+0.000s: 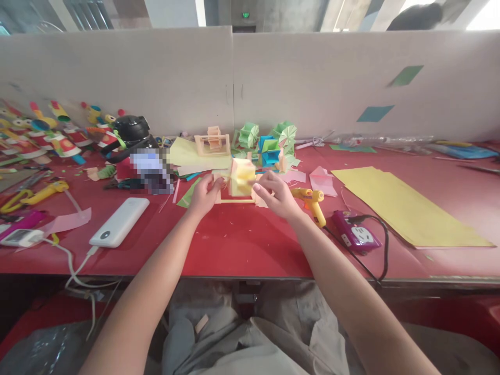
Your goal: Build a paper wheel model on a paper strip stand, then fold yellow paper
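Between my hands stands a small craft model: a pink and yellow folded-paper wheel (242, 177), blurred, in a pale frame with a thin yellow bar (237, 201) along its bottom. My left hand (205, 195) is closed, thumb and fingers pinched at the frame's left side, by the end of the wheel's axle. On the other side my right hand (276, 194) has its fingers curled close to the wheel's right edge. What its fingertips hold, if anything, is too small to make out. A yellow hot glue gun (314, 203) lies just right of that hand.
Behind are a similar peach wheel on a frame (213, 143), green paper wheels (285, 134) and a blue-green one (269, 151). Yellow sheets (410, 208) and a purple power strip (356, 232) lie right. Left are a white power bank (119, 222) and a black bottle (130, 133).
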Demonstrator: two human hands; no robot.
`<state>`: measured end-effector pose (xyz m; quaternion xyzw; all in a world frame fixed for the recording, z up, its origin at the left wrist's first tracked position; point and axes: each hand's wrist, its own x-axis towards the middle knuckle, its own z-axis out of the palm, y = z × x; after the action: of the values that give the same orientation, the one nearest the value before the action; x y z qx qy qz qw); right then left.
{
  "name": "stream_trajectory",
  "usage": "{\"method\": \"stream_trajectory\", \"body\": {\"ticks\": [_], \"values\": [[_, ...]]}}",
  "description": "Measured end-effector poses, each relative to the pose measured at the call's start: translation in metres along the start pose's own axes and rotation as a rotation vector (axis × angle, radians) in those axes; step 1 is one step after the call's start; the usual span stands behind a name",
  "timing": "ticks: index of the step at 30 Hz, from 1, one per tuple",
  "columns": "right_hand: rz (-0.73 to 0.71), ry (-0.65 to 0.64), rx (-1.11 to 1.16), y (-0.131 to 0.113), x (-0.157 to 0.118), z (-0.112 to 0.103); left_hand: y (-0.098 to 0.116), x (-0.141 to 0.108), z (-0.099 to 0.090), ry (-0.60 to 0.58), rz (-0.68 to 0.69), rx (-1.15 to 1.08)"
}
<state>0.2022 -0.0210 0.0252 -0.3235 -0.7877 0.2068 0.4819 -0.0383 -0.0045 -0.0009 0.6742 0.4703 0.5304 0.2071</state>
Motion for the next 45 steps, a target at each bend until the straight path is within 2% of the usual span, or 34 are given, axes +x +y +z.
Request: {"method": "stream_trajectory", "body": {"ticks": [2,7,9,11,13,15,16,18,20,22,24,25,29,32,35,38,40,45], "values": [[0.044,-0.043,0.028,0.0,-0.001,0.0,0.0,0.002,0.0,0.004,-0.01,0.005],[0.101,0.019,0.039,0.002,-0.005,-0.003,0.0,-0.005,-0.012,0.058,-0.039,-0.041],[0.098,0.001,0.026,0.003,-0.006,-0.003,-0.001,-0.006,-0.021,0.117,-0.095,-0.104],[0.104,0.004,0.023,0.004,-0.006,-0.001,-0.001,0.008,-0.028,0.248,-0.144,-0.133],[0.113,-0.008,0.026,0.005,-0.006,0.003,0.004,0.042,-0.031,0.392,-0.113,-0.131],[0.113,-0.034,0.039,0.004,-0.007,0.006,0.017,0.093,-0.029,0.499,-0.03,-0.141],[0.11,-0.046,0.042,0.003,-0.008,0.008,0.024,0.12,-0.025,0.515,-0.012,-0.124],[0.111,-0.061,0.044,0.003,-0.01,0.01,0.037,0.166,-0.015,0.429,-0.093,-0.032],[0.129,-0.07,0.041,0.004,-0.012,0.01,0.039,0.19,-0.005,0.254,-0.196,0.035],[0.154,-0.068,0.038,0.005,-0.013,0.009,0.03,0.188,0.002,0.115,-0.147,0.084],[0.164,-0.071,0.036,0.006,-0.013,0.01,0.01,0.166,0.005,0.055,-0.082,0.127],[0.164,-0.079,0.036,0.006,-0.013,0.011,-0.003,0.153,0.004,0.033,-0.093,0.154],[0.15,-0.158,0.032,0.004,-0.015,0.017,-0.049,0.106,-0.009,0.027,-0.248,0.263],[0.146,-0.19,0.029,0.004,-0.014,0.02,-0.065,0.095,-0.017,0.053,-0.302,0.303],[0.156,-0.156,0.037,0.01,-0.01,0.024,-0.063,0.096,-0.015,0.003,-0.311,0.274],[0.206,-0.09,0.081,0.022,-0.002,0.03,-0.054,0.099,-0.004,0.004,-0.355,0.078],[0.287,-0.028,0.128,0.031,0.002,0.035,-0.046,0.099,0.004,0.018,-0.412,-0.012],[0.583,0.233,0.225,0.045,0.013,0.042,-0.023,0.089,0.009,-0.063,-0.565,-0.202]]}}
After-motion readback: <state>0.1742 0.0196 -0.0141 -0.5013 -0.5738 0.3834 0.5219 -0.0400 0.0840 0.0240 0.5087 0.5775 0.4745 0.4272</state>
